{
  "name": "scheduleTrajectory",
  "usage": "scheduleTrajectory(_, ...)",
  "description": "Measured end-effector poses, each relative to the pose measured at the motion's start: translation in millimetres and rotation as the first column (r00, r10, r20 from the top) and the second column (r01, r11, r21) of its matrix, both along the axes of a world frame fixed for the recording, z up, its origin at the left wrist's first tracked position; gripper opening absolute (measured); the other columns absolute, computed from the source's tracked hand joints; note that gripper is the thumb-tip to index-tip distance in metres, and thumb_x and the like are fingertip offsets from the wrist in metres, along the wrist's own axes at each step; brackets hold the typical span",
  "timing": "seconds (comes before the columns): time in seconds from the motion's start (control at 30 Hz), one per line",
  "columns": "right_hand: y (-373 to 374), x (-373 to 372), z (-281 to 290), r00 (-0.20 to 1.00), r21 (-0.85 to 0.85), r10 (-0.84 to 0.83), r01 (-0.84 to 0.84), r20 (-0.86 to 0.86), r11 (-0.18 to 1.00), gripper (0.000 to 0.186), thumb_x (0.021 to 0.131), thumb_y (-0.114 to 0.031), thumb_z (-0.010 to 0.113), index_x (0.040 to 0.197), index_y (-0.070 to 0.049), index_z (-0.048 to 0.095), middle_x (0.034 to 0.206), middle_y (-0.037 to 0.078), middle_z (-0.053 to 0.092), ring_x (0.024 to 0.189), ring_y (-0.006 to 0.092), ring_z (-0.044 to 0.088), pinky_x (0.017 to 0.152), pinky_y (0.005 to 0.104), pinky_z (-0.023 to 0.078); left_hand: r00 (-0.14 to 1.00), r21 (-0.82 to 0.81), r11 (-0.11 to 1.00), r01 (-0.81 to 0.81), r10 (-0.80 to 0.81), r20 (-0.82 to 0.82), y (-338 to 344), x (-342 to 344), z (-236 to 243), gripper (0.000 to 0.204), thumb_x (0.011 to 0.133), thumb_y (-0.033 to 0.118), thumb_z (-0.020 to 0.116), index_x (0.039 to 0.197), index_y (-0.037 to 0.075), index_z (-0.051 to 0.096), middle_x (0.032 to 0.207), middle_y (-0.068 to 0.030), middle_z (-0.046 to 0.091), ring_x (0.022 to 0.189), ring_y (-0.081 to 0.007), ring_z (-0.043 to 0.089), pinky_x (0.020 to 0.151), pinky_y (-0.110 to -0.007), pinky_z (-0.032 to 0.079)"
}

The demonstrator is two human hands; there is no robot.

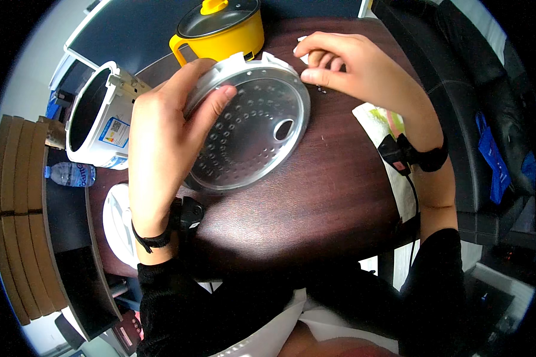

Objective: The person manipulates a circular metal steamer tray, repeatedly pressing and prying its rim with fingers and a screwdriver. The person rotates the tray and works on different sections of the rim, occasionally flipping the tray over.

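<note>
My left hand [161, 131] grips a round lid with a white plastic back and a shiny, dimpled metal inner plate [250, 137], its thumb lying over the rim. The lid is tilted above the table, and an oval hole shows near its right edge. Right of the lid, my right hand [339, 65] is raised with curled fingers. A small white piece [304, 58] shows beside its index finger; its kind is unclear. Just under that hand, tiny dark bits [321, 90] lie on the table.
A yellow pot with a glass lid [232, 35] stands at the back. At left are a white cylindrical appliance body [104, 134], a water bottle [71, 174] and a white round part [118, 223]. A patterned cloth [372, 128] lies at the dark wooden table's [315, 202] right edge.
</note>
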State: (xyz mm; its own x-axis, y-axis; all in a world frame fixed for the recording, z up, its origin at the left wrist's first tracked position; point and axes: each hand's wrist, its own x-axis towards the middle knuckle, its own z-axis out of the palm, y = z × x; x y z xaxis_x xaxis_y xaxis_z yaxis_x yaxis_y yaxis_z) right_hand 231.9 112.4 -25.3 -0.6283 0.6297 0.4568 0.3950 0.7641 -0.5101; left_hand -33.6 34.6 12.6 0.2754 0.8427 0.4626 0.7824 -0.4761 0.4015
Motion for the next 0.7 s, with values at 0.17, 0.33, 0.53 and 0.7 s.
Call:
scheduleTrajectory(0.17, 18.7, 19.2, 0.1, 0.963, -0.109, -0.16, 0.187, 0.215, 0.976, 0.017, 0.094, -0.018, 0.065, 0.101, -0.003, 0.063, 0.071, -0.001, 0.056, 0.062, 0.0066, 0.048, 0.058, 0.0218, 0.042, 0.998, -0.036, 0.999, -0.035, 0.032, -0.061, 1.2, -0.3, 3.5, 0.032, 0.088, 0.017, 0.073, 0.111, -0.003, 0.064, 0.086, -0.0137, 0.07, 0.075, -0.0118, 0.065, 0.066, -0.027, 0.051)
scheduleTrajectory(0.33, 42.5, 28.8, -20.2, 0.935, -0.194, -0.158, 0.227, 0.319, 0.954, 0.015, 0.093, -0.017, 0.064, 0.096, -0.002, 0.063, 0.065, 0.0, 0.056, 0.06, 0.0078, 0.051, 0.057, 0.024, 0.042, 0.999, 0.009, 1.0, -0.014, 0.015, -0.046, 2.1, -0.6, 1.6, 0.029, 0.089, 0.017, 0.071, 0.108, -0.003, 0.063, 0.081, -0.0148, 0.069, 0.071, -0.0159, 0.066, 0.063, -0.029, 0.051)
scheduleTrajectory(0.53, 61.6, 32.7, -43.9, 0.865, -0.376, -0.189, 0.386, 0.465, 0.842, 0.015, 0.089, -0.012, 0.066, 0.098, -0.001, 0.061, 0.067, 0.002, 0.059, 0.058, 0.0099, 0.057, 0.05, 0.0268, 0.044, 1.0, 0.014, 1.0, -0.013, 0.013, -0.027, 4.0, -4.6, -0.8, 0.029, 0.088, 0.021, 0.072, 0.102, -0.002, 0.063, 0.08, -0.018, 0.068, 0.066, -0.0247, 0.07, 0.058, -0.032, 0.052)
scheduleTrajectory(0.7, 74.4, 39.0, -61.4, 0.812, -0.388, -0.203, 0.461, 0.547, 0.798, 0.018, 0.086, -0.009, 0.068, 0.101, -0.001, 0.06, 0.068, 0.004, 0.06, 0.058, 0.0114, 0.059, 0.046, 0.0286, 0.044, 1.0, 0.021, 1.0, -0.013, 0.014, -0.024, 3.0, -5.0, 0.6, 0.03, 0.086, 0.022, 0.073, 0.1, -0.003, 0.063, 0.079, -0.0175, 0.068, 0.067, -0.0244, 0.07, 0.058, -0.032, 0.051)
